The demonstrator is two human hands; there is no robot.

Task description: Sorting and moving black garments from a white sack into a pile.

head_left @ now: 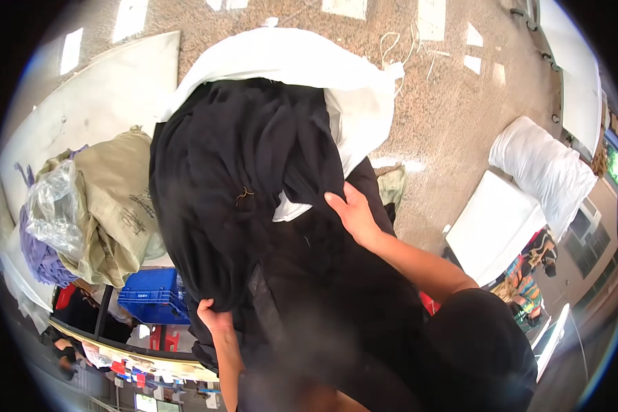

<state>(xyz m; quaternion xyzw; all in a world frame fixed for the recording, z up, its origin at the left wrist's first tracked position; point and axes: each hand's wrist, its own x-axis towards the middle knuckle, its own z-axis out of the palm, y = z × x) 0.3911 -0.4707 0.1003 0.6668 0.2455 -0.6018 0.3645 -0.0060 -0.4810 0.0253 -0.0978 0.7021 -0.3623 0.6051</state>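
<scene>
A large heap of black cloth (226, 158) fills the middle in front of me, hanging in soft folds. At its near left edge my left hand (216, 317) is closed on the cloth. My right hand (353, 214) grips the right side of the heap, its thumb on top and the other fingers mostly hidden. A white sheet or sack (275, 55) wraps the far end and right side of the cloth. A small white piece (290, 207) shows among the folds near my right hand, and a thin brown thread (244, 196) lies on top.
On the left are an olive sack (113, 192), clear plastic (56, 206), purple cloth (38, 257) and a blue crate (147, 295). A white block (494, 226) and white bundle (542, 172) stand right. Loose white cords (408, 51) lie on the speckled floor (446, 123).
</scene>
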